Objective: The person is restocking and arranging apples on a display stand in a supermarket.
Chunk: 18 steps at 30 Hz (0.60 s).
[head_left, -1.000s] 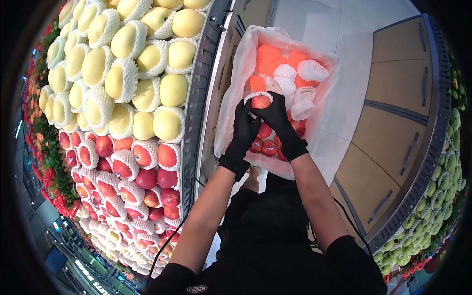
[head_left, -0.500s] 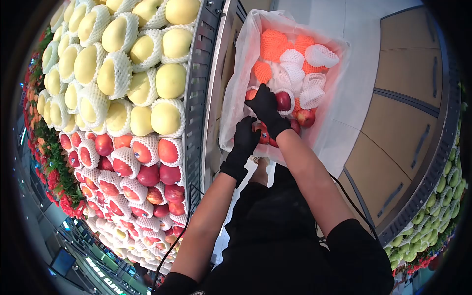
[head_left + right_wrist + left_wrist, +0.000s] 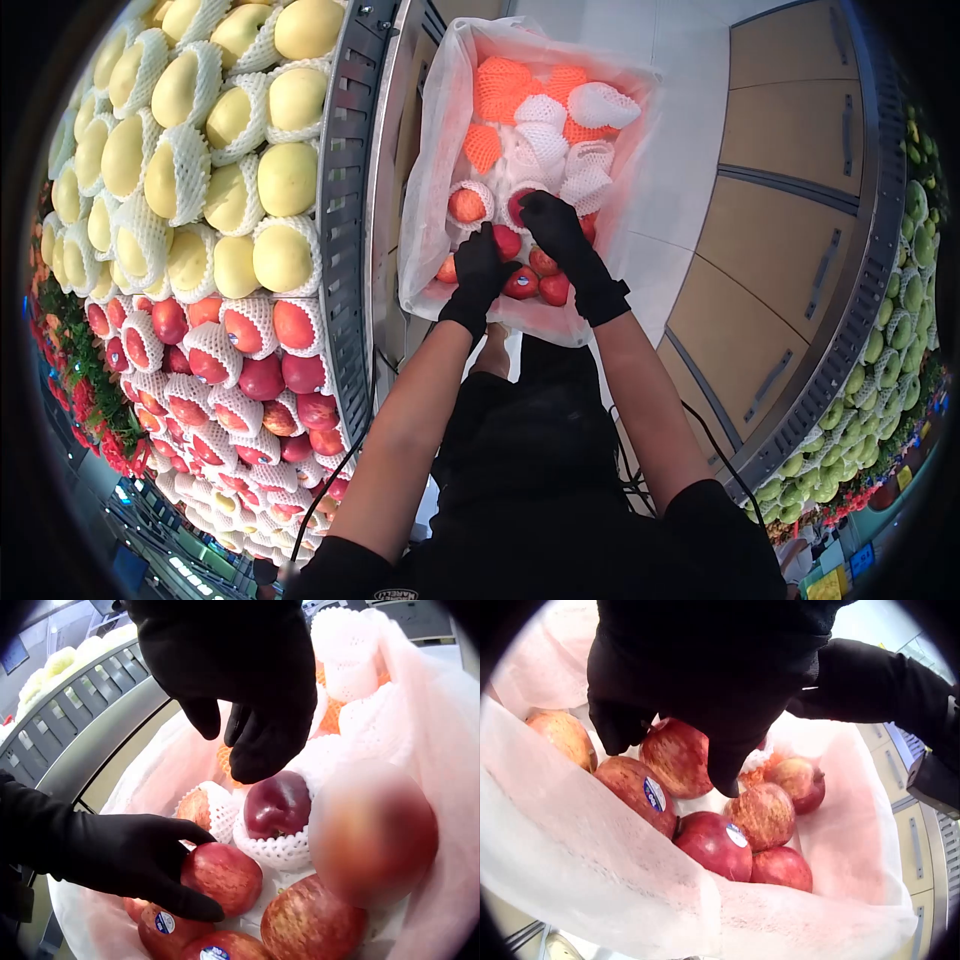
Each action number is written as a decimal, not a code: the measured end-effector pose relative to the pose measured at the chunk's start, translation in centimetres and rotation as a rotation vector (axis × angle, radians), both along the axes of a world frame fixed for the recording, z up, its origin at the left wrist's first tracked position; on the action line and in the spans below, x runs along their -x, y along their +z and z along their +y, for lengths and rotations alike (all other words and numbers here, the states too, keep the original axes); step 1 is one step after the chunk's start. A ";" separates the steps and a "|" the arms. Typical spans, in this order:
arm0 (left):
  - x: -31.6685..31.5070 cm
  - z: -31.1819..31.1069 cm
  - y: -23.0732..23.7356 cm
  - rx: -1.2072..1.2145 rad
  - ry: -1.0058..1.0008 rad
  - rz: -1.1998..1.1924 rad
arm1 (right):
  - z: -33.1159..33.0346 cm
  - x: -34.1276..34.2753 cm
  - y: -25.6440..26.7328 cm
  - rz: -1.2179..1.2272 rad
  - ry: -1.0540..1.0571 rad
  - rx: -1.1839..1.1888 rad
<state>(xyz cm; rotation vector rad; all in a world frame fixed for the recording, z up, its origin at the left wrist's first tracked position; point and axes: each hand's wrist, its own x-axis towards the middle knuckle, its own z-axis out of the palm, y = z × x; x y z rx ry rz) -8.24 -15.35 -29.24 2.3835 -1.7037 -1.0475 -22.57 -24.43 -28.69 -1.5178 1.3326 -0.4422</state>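
Observation:
My black-gloved left hand point(image 3: 482, 262) holds a bare red apple point(image 3: 223, 877) between thumb and fingers, low in the lined box point(image 3: 420, 240). The black-gloved right hand point(image 3: 240, 682) is over a dark red apple point(image 3: 277, 804) in a white foam net point(image 3: 274, 851). Its fingers bend loosely, with the fingertips right at the top of that apple. To the left sits another netted apple point(image 3: 466, 205). Several bare apples lie at the near end, one with a blue sticker point(image 3: 654, 793).
Empty orange foam nets point(image 3: 503, 88) and white foam nets point(image 3: 603, 105) fill the box's far end. On the left stands a display of netted yellow fruit point(image 3: 285, 258) and red apples point(image 3: 262, 378) behind a grey slatted edge point(image 3: 345, 180). Cabinets point(image 3: 770, 260) and green fruit point(image 3: 880, 400) are on the right.
The right hand has left the netted apple at the left and moved right to the dark red one. The left hand has reached further into the box and taken hold of a bare apple.

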 end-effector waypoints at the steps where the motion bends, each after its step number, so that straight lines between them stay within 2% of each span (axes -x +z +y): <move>1: 0.2 -0.1 -0.3 -0.005 0.003 -0.004 | 0.7 0.6 -0.8 -0.023 0.002 -0.014; 5: 0.5 -1.2 0.4 -0.105 0.075 0.048 | 2.4 1.5 -1.7 -0.041 0.013 -0.126; 9: -0.5 0.2 0.2 0.074 0.097 0.183 | 3.1 1.7 -1.3 -0.047 0.092 -0.279; 12: -1.5 1.3 0.3 0.226 0.110 0.330 | 4.1 1.5 -0.5 -0.181 0.200 -0.116; 13: -2.0 1.1 1.0 0.248 0.074 0.368 | 3.1 1.5 1.2 -0.197 0.315 -0.331; 15: -2.5 0.2 2.4 0.311 0.025 0.516 | 2.5 1.1 2.1 -0.412 0.303 -0.343; 18: -1.7 -2.4 5.8 0.165 0.120 0.825 | 1.7 1.7 2.7 -0.618 0.201 -0.487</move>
